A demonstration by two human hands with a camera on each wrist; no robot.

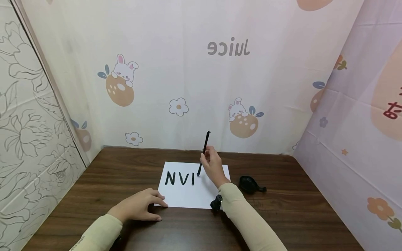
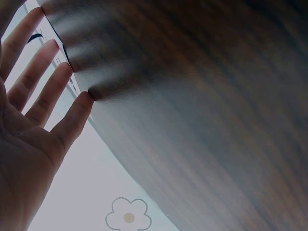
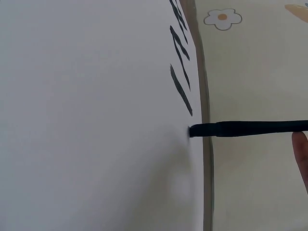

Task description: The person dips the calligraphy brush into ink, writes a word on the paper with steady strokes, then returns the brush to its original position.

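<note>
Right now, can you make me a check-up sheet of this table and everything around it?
Surface: brown wooden table.
Job's things: white paper with black letters NVI; black pen, tip beside the I, can't tell if it's touching.
Clutter: black thing right of the paper, can't tell what.
Hands: left hand touches the paper near its closer left corner; right hand holds the pen.
Cables: nothing seen.
Surroundings: cloth behind, printed with rabbits and flowers.
</note>
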